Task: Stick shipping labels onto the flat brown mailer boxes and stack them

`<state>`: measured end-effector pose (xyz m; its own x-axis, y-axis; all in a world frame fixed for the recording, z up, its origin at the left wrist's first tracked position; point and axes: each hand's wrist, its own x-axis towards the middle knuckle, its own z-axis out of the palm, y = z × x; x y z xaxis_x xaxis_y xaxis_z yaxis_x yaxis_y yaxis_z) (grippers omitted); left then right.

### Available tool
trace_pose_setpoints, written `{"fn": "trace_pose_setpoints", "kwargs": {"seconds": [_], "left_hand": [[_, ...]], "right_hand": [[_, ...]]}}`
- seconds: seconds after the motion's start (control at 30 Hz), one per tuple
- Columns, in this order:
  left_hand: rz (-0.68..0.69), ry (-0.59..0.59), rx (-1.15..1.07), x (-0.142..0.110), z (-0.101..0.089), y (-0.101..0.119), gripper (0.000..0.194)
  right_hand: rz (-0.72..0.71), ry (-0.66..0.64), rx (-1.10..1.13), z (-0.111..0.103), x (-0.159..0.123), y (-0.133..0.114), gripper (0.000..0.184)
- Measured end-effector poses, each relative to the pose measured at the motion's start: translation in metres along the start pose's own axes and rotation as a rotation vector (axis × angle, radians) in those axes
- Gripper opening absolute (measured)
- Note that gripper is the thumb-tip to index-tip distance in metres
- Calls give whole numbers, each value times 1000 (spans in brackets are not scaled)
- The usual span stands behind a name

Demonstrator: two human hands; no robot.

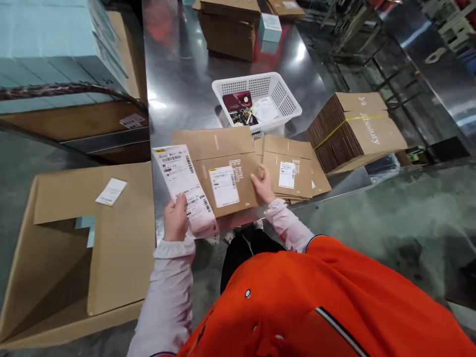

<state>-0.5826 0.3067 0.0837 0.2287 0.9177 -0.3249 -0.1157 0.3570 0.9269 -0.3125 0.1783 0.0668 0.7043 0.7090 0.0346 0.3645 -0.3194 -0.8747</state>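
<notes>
My left hand (176, 217) is closed on a strip of printed shipping labels (185, 183), thumb on top, at the table's front left. Beside it a flat cardboard mailer box (219, 144) with white printing lies on the metal table. A white shipping label (224, 187) sits on that box. My right hand (263, 184) grips the box's right edge, with thumb and fingers closed round it. To the right lies a stack of flat boxes (303, 171), the top one bearing a label (287, 175).
A white plastic basket (292, 101) with small items stands behind the boxes. A strapped bundle of flat cardboard (357, 129) stands at right. On the left are an open carton (122, 267) and stacked light-blue boxes (48, 34). More cardboard (230, 34) stands at the back by a small blue box (270, 28).
</notes>
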Motion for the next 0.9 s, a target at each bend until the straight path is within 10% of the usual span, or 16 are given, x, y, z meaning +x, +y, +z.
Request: {"fn": "trace_pose_setpoints", "kwargs": {"seconds": [0.1, 0.2, 0.33, 0.47, 0.9], "left_hand": [[-78, -13, -94, -40, 26, 16, 48], [-48, -46, -76, -69, 38, 13, 52], [-123, -185, 26, -92, 36, -4, 53], [-59, -168, 85, -94, 28, -5, 54], [-5, 107, 26, -74, 15, -35, 41]], "right_hand": [[74, 180, -197, -94, 17, 7, 69], [165, 182, -334, -126, 13, -5, 87], [40, -465, 36, -39, -40, -43, 82], [45, -540, 366, 48, -104, -65, 47], [-193, -618, 11, 61, -56, -103, 16]]}}
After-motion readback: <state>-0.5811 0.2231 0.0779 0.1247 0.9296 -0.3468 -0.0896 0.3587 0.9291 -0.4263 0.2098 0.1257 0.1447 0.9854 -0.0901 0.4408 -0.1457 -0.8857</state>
